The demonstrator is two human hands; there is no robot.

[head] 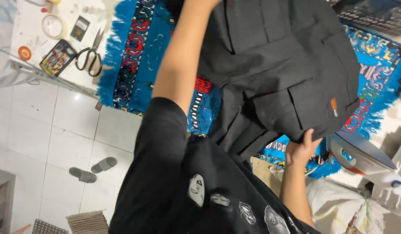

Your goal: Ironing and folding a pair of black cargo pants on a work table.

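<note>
Lying far left on the white surface are black-handled scissors (pixel 90 55); the left arm rises out of frame, its grip unseen. Black cargo trousers (pixel 278 65) hang unfolded over the blue patterned rug (pixel 142 52), right hand (pixel 301 149) pinching their lower edge; an iron (pixel 358 152) waits beside.

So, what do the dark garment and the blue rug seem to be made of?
The dark garment looks like matte woven cloth, perhaps cotton twill: it creases softly and has stitched pocket flaps. The blue rug seems woven textile with a patterned pile and fringed edges.
</note>
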